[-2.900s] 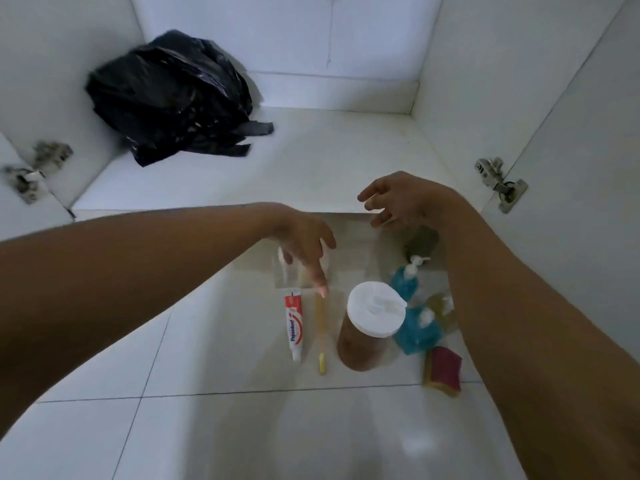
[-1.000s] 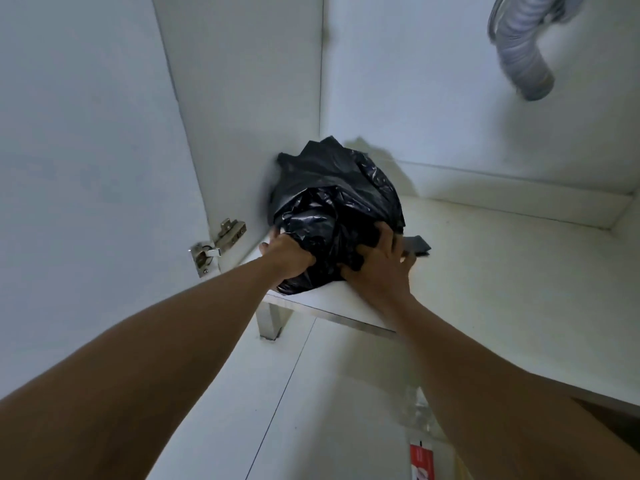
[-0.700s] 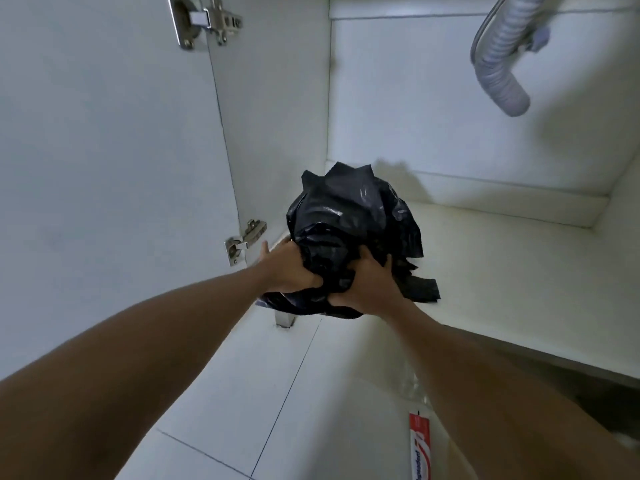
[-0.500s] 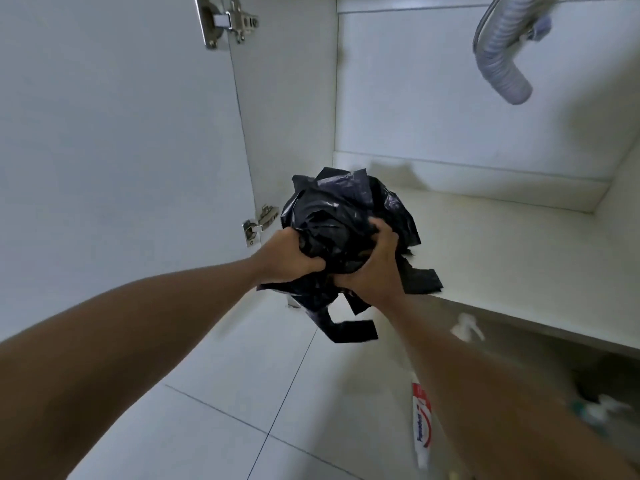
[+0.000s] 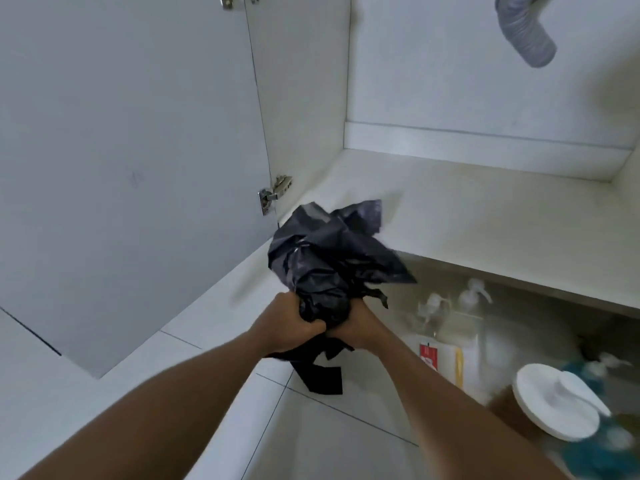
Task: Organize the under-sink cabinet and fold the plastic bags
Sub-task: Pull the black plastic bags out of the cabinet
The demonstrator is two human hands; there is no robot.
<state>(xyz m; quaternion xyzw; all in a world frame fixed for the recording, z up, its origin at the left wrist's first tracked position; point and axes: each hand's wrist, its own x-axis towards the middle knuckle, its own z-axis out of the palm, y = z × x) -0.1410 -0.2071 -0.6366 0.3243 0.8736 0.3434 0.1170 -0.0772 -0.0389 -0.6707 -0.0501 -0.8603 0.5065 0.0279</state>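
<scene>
Black plastic bag bundle (image 5: 332, 258) | clenched by left hand (image 5: 291, 327) and right hand (image 5: 360, 327), side by side | held above tiled floor (image 5: 329, 438), near cabinet shelf (image 5: 485, 216) front edge

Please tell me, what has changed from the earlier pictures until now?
The black bag bundle left the cabinet's back left corner and came forward, past the cabinet floor edge. The left hand and right hand took hold of it and now grip it above the tiles. The toothpaste and the white-lidded jar stayed on the tiles.
</scene>
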